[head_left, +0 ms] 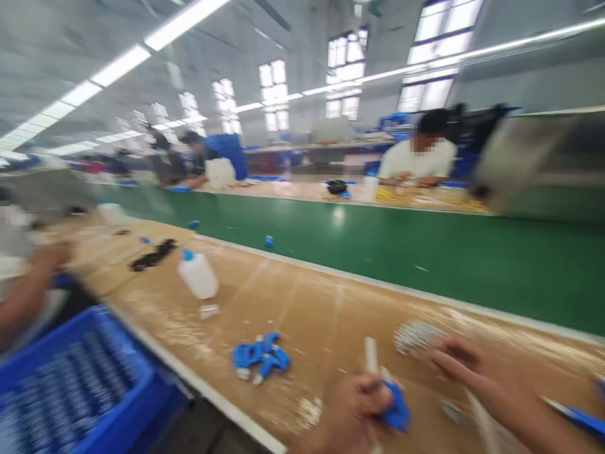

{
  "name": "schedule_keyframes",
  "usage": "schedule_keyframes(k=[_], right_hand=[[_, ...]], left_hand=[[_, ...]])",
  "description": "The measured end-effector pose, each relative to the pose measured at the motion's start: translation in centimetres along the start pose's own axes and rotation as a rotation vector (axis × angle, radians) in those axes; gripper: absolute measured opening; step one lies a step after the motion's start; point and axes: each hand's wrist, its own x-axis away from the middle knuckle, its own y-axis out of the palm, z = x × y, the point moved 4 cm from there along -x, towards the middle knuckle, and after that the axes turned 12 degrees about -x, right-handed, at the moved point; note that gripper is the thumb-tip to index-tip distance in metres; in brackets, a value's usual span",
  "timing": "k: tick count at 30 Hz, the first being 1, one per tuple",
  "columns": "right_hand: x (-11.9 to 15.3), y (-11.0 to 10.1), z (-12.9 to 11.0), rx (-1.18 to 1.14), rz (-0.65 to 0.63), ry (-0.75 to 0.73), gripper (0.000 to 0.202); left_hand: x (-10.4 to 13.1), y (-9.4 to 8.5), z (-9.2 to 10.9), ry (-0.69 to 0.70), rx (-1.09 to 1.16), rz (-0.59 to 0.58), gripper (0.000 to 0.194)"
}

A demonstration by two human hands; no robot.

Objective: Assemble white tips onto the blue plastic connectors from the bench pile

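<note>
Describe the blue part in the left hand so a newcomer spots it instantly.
Find the long green belt, then the brown table on its near side. Near the bottom of the view, the left hand grips the blue part. Its neighbours, the blue pieces further left, lie clustered on the table; this one is held.

A white bottle [198,277] with a blue cap stands on the wooden surface [297,293], with a row of dark pieces [154,255] farther left. Beyond runs a long green belt [425,255]; across it a person in a white top [418,161] leans over yellow items. Tall windows [346,72] and strip lights [123,66] show above. Much is blurred.
</note>
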Motion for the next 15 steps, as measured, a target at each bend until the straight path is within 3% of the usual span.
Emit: schedule_keyframes(k=[2,6,10,15], right_hand=[[0.9,-0.7,-0.6,-0.014,0.080,0.169,0.014],[3.4,-0.3,-1.7,-0.094,0.259,0.256,0.030],[5.7,2.3,-2.9,-0.452,0.291,0.332,0.026],[7.1,2.8,-3.5,-0.516,0.314,0.339,0.021]], left_hand=[[0.8,1.4,2.3,-0.019,-0.075,-0.043,0.037],[0.3,3.4,5.0,-0.073,-0.126,-0.186,0.027],[0.6,5.2,5.0,-0.049,-0.184,-0.275,0.026],[0.7,6.1,4.7,-0.044,-0.242,-0.289,0.027]])
